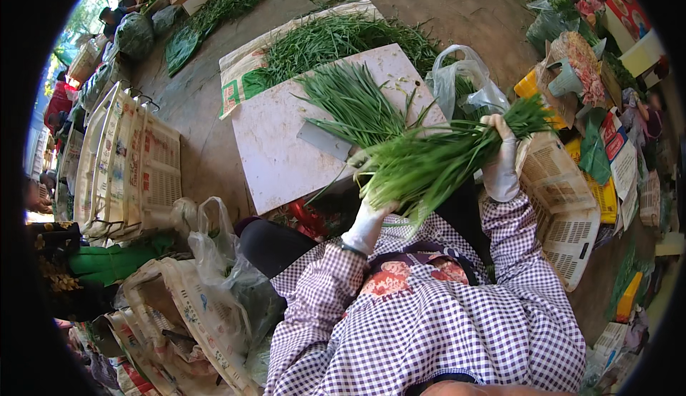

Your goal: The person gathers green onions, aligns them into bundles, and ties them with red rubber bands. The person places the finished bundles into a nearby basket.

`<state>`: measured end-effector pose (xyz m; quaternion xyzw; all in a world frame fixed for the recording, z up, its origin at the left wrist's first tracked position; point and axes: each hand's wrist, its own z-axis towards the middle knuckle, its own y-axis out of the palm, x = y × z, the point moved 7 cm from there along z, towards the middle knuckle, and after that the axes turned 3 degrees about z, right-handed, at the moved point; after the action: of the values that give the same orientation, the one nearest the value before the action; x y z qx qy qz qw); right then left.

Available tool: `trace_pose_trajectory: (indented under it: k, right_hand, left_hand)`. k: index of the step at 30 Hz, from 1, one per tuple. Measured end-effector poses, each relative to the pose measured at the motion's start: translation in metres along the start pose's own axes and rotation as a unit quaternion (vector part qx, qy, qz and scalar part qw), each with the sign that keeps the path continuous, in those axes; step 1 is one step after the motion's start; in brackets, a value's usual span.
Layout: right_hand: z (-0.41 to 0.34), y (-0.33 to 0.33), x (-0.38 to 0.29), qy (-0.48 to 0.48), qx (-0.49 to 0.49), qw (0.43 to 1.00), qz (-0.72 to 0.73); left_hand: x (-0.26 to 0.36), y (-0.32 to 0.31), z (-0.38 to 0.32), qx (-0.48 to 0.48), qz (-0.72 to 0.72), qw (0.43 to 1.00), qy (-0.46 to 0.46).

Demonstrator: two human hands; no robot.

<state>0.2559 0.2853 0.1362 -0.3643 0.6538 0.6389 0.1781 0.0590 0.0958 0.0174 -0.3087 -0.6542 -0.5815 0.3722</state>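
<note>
A large bunch of long green leafy stalks [434,157], like Chinese chives, is held across my lap by both gloved hands. My right hand [499,141] grips it near its right end. At the bunch's left end, my left hand [375,208] holds it from below, its fingers partly hidden by leaves. Just beyond lies another pile of the same stalks [359,101] on a pale board [278,165]. A wide grey metal blade [324,140] rests on the board beside that pile, its near end by the held bunch. A white bracelet-like dark band circles my left wrist.
Behind the board, loose greens [332,42] lie on a woven sack [236,69]. A clear plastic bag [461,82] stands at the board's right corner. Plastic crates [161,149] are at left, another crate [563,203] at right. More bags and crates lie lower left. People are in the background.
</note>
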Motion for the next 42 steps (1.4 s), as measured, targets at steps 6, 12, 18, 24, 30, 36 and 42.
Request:
trace_pose_trajectory:
  k: [6, 12, 18, 24, 30, 36, 42]
  right_hand:
    - [0.009, -0.020, 0.026, 0.045, -0.002, 0.998, 0.048]
    - [0.006, -0.033, 0.030, 0.030, 0.005, 0.999, 0.020]
    - [0.011, -0.035, 0.029, 0.050, 0.020, 0.995, 0.083]
    - [0.017, -0.042, 0.032, 0.068, 0.011, 0.995, 0.078]
    - [0.020, -0.032, 0.035, 0.072, -0.042, 0.992, 0.100]
    - [0.017, -0.027, 0.031, 0.081, -0.035, 0.992, 0.095]
    - [0.022, -0.014, 0.005, 0.131, -0.142, 0.964, 0.183]
  left_hand:
    - [0.012, -0.004, -0.006, 0.071, -0.124, 0.989, -0.041]
    - [0.011, -0.007, -0.013, 0.127, 0.030, 0.989, -0.069]
    - [0.019, 0.009, -0.016, 0.071, -0.143, 0.986, -0.056]
    - [0.023, 0.011, -0.020, 0.074, -0.121, 0.989, -0.052]
    - [0.023, 0.012, -0.024, 0.056, -0.195, 0.977, -0.065]
    - [0.020, 0.003, -0.035, -0.028, -0.190, 0.976, -0.099]
    - [0.038, -0.015, -0.056, -0.184, -0.172, 0.956, -0.151]
